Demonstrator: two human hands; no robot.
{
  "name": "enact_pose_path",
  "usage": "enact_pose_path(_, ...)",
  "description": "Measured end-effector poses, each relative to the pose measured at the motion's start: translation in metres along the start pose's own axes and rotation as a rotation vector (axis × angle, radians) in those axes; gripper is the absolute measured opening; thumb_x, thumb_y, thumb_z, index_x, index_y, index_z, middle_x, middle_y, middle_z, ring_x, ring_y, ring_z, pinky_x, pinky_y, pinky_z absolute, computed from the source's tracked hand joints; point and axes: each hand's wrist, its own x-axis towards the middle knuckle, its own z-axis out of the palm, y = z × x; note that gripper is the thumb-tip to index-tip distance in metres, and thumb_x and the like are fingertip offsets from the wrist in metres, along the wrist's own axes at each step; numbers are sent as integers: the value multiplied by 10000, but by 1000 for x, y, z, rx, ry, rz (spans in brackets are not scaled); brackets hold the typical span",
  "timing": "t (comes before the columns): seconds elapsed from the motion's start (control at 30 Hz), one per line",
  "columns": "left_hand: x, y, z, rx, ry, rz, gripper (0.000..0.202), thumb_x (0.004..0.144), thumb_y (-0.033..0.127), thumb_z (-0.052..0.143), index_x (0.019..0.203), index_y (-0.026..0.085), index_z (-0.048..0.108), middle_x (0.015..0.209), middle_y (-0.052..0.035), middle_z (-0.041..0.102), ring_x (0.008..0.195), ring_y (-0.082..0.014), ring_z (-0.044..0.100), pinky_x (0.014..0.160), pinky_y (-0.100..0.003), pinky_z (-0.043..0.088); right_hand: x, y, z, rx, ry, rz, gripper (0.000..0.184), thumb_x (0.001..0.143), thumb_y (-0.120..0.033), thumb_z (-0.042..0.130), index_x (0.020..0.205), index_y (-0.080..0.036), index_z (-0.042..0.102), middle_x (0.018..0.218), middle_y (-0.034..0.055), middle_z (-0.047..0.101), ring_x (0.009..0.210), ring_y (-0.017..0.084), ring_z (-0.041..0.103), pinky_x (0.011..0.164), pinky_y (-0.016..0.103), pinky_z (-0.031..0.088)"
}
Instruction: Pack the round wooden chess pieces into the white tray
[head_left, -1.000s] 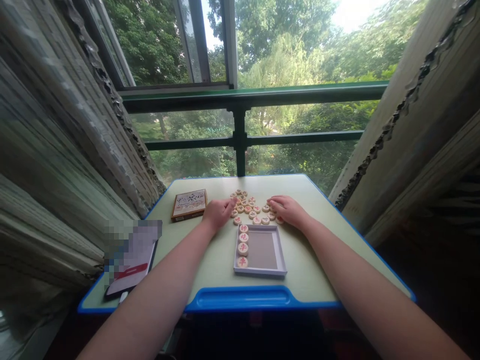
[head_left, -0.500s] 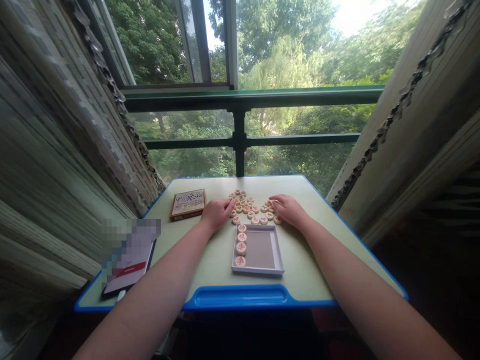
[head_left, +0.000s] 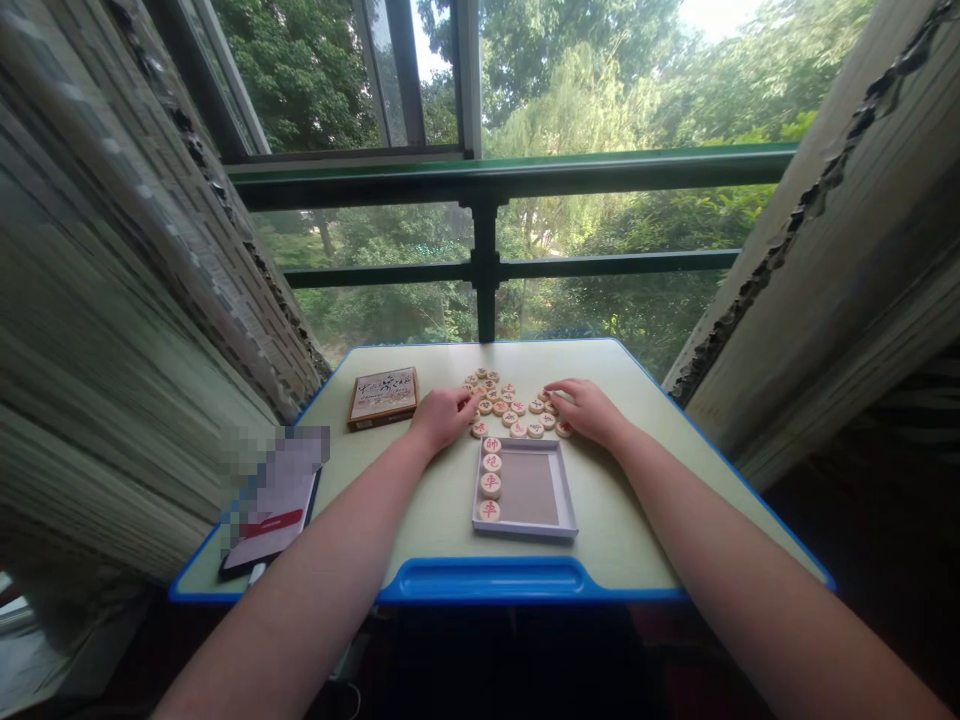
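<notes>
Toward the far edge of the table (head_left: 615,520), loose pieces (head_left: 499,408) are flanked by the half-curled left hand (head_left: 442,415) and the half-opened right hand (head_left: 590,408); whether any is held cannot be told. Four pieces (head_left: 490,484) are lined inside the tray (head_left: 529,490), at left.

4 discs (head_left: 490,486) in 1 tray (head_left: 529,490), 2 hands (head_left: 442,418), 1 box (head_left: 383,396), 1 table (head_left: 604,485)

Box (head_left: 383,397) toward the table's (head_left: 435,510) far left corner, device (head_left: 289,495) toward the near left; midway, a tray (head_left: 529,490), four pieces (head_left: 490,483) along its left wall, loose pieces (head_left: 510,419) behind.
</notes>
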Motion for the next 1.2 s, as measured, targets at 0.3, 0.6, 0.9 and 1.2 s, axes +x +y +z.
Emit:
enact_pose_path(0.3, 2, -2, -1, 45, 98, -54, 347, 857, 382, 390, 701, 187, 630, 663, -52, 650, 628, -174, 554, 569, -272, 341, 0, 0, 1, 52, 11, -18, 268, 861, -257, 475, 1018, -188, 681, 1086, 84, 653, 1026, 214, 570, 939, 336, 410)
enact_pose_path(0.6, 12, -18, -1, -58, 204, -118, 340, 745, 71, 373, 859, 189, 671, 855, -49, 660, 820, -185, 580, 754, -301, 458, 1, 3, 3, 74, 32, -55, 258, 846, -243, 487, 987, -187, 696, 1052, 88, 659, 992, 216, 584, 932, 348, 422)
enact_pose_path(0.9, 9, -13, -1, 13, -13, 52, 370, 698, 77, 416, 795, 214, 746, 942, -27, 686, 937, -225, 505, 892, -361, 437, -12, -30, -6, 324, 45, -209, 266, 775, -146, 480, 819, -232, 728, 1023, 34, 672, 984, 188, 587, 920, 331, 429)
enact_pose_path(1.2, 10, -12, -2, -2, -17, 47, 407, 674, 49, 394, 798, 211, 746, 950, -25, 694, 925, -218, 513, 876, -352, 442, -19, -45, -9, 212, -176, -395, 233, 847, -329, 527, 842, -228, 737, 993, 48, 695, 1015, 196, 562, 960, 359, 360)
